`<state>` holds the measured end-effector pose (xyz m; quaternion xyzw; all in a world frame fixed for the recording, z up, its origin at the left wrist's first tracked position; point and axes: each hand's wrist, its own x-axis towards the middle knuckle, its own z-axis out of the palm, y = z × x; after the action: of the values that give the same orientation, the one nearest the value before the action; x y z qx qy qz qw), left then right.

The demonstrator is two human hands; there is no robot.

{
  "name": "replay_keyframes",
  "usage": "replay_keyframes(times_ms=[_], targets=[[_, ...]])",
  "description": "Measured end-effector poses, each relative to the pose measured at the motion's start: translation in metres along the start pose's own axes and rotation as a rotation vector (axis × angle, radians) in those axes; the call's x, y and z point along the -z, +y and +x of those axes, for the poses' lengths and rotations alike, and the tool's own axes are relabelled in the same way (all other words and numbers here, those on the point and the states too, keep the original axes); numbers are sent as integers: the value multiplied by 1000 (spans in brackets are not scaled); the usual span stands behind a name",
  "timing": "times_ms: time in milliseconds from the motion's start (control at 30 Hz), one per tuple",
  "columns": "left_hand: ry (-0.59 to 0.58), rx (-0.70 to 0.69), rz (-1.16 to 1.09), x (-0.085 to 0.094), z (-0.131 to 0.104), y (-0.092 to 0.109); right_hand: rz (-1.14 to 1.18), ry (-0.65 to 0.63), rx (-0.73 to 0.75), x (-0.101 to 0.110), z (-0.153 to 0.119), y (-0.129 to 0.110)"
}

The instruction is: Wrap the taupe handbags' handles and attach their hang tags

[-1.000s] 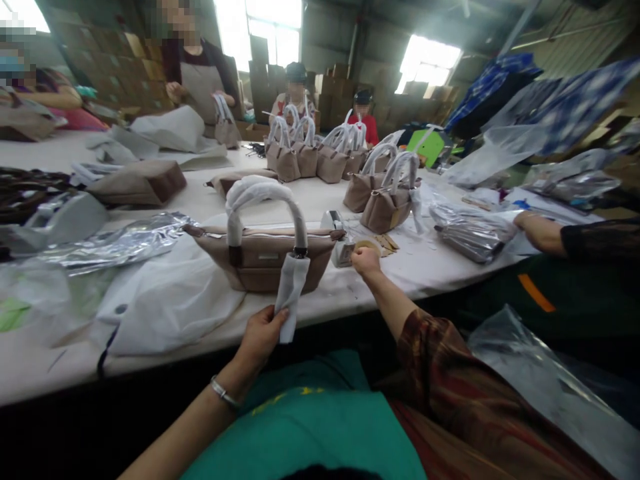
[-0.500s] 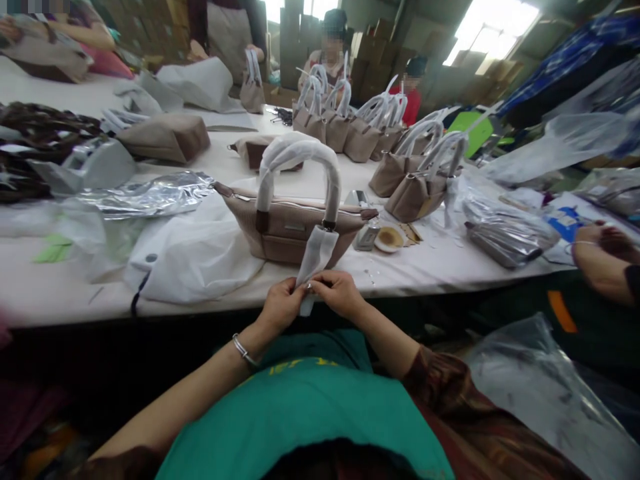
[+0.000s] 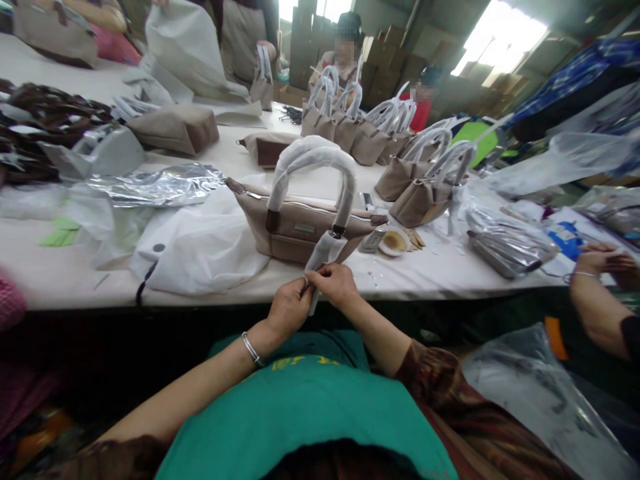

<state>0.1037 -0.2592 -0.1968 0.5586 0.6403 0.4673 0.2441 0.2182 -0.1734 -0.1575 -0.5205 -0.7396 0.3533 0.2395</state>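
Fingers of the left hand (image 3: 290, 310) and right hand (image 3: 337, 285) pinch the white wrap (image 3: 324, 251), near side of the handbag (image 3: 287, 247) standing on the surface (image 3: 415, 279). Wrapping seems under way; next move calls for a snug fold.

A long, white-covered worktop (image 3: 430, 275) stretches beyond the right hand (image 3: 337, 283) and to both sides of it. Far past the hand, stacked brown cardboard boxes (image 3: 393, 53) stand before a dim grey wall (image 3: 445, 23). Daylight glares through a large rectangular window (image 3: 493, 37) far ahead, rightward of the hand; below the worktop is dark.
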Motion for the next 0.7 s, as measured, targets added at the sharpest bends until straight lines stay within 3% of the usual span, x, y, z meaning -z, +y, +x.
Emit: replay_keyframes(times_ms=[233, 500, 700], targets=[[-6, -41, 65, 3, 0, 1, -151, -10, -21, 3, 2, -7], [-42, 54, -65, 12, 5, 5, 234, -209, -22, 9, 0, 7], [-44, 102, -98, 14, 4, 6, 100, -153, -78, 11, 3, 9]])
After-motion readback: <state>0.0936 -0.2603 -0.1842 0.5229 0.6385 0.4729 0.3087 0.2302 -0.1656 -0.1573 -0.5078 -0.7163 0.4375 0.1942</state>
